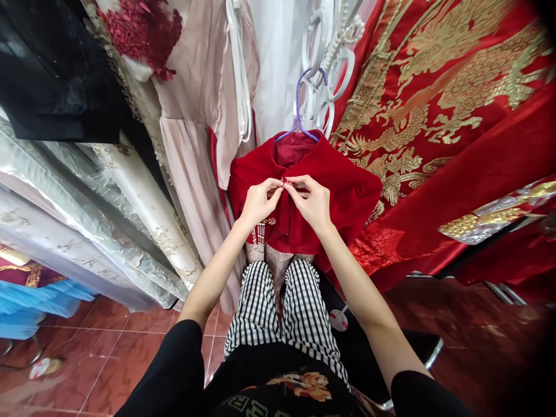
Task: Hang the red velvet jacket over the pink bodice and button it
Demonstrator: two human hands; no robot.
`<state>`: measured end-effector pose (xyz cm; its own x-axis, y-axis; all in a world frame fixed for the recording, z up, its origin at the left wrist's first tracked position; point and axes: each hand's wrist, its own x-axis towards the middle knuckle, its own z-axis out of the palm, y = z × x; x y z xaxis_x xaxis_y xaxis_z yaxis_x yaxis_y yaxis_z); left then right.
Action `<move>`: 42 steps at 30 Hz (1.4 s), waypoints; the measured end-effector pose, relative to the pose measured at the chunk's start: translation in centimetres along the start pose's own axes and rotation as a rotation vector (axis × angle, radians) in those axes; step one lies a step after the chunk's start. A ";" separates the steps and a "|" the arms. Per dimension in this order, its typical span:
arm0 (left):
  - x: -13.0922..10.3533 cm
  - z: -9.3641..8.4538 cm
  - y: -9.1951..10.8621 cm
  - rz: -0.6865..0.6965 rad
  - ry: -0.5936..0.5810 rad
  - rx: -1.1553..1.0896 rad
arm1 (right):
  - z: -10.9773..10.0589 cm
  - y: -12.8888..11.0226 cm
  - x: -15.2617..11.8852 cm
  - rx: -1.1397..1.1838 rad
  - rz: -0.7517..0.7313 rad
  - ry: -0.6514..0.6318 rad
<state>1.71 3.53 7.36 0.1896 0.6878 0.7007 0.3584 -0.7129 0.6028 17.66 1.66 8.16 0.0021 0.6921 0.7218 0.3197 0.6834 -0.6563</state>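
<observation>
A dark red velvet jacket (343, 185) hangs in front of me on a purple hanger (299, 107), which is hooked over a white ring-shaped rack (316, 43). Just below the collar, my left hand (263, 200) and my right hand (311, 200) meet at the front opening. Thumb and fingertips of both hands are pinched on a small shiny button fastening (285, 181), mostly covered by the fingers. Beaded tassels (259, 231) dangle on the jacket's lower left front, partly behind my left wrist.
A pale pink dress (186, 145) and several white gowns (139, 202) hang at the left. To the right hangs red cloth with gold dragon embroidery (456, 75). A black seat (360, 353) with metal edging is beside my legs on the red tiled floor (104, 353).
</observation>
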 end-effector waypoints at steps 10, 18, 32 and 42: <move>0.9 -0.9 1.8 0.107 -0.126 0.359 | -0.5 0.0 0.3 -0.070 -0.033 0.011; 1.7 -1.4 1.8 0.172 -0.189 0.414 | 0.0 0.0 0.2 -0.080 -0.053 0.058; 3.9 -2.4 1.2 0.250 -0.334 0.385 | -0.1 1.2 1.3 -0.017 0.045 0.050; -0.3 2.9 -1.0 -0.123 0.166 -0.010 | 1.6 2.0 -3.5 0.045 0.195 0.193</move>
<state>3.91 4.47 5.43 -0.0081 0.7382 0.6745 0.3604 -0.6270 0.6906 16.82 0.95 3.99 0.2414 0.7574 0.6067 0.2534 0.5544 -0.7928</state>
